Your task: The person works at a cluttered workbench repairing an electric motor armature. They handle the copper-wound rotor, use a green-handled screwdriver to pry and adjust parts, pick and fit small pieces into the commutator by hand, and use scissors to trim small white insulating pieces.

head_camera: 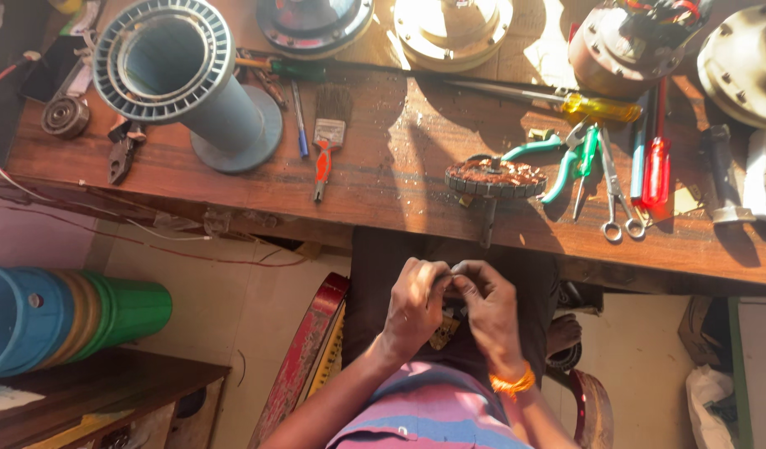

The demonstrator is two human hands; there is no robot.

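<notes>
Head view: your left hand [414, 305] and right hand [489, 306] are drawn together over your lap, below the counter [383, 179] edge, fingertips meeting on a small item [446, 278]; what it is cannot be told. A small brass-coloured part [444, 331] shows beneath your hands. On the counter directly ahead lies a round copper-wound stator [495, 177]. Green-handled pliers [566, 158] and scissors [617, 193] lie to its right, a paintbrush [326, 141] to its left.
</notes>
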